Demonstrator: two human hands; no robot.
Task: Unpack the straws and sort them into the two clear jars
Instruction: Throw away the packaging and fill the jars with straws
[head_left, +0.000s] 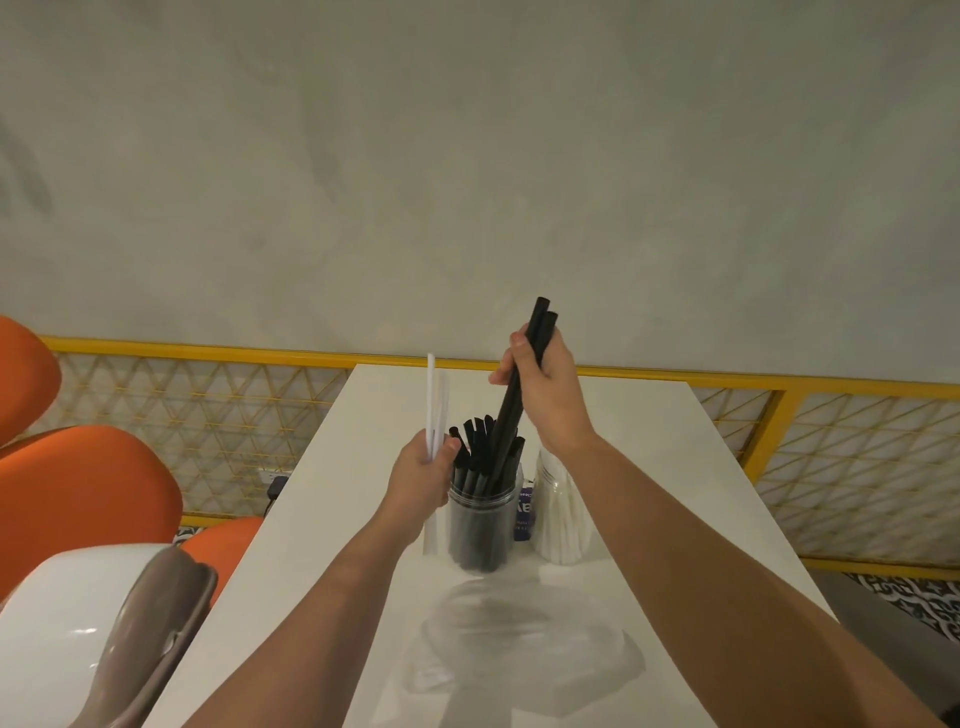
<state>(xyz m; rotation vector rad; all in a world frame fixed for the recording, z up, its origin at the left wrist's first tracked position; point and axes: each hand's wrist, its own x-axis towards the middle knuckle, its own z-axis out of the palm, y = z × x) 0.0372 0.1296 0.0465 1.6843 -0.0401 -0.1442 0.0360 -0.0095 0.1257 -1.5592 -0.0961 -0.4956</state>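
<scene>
My right hand grips two black straws held steeply, their lower ends down among the black straws in a clear jar at the table's middle. My left hand, just left of that jar, holds a few white straws pointing up. A second clear jar, packed with white straws, stands right of the black one. Crumpled clear plastic wrapping lies on the table in front of both jars.
The white table runs away from me to a yellow-framed lattice railing. Orange chairs and a white and brown chair stand at the left. A small blue-labelled item sits between the jars.
</scene>
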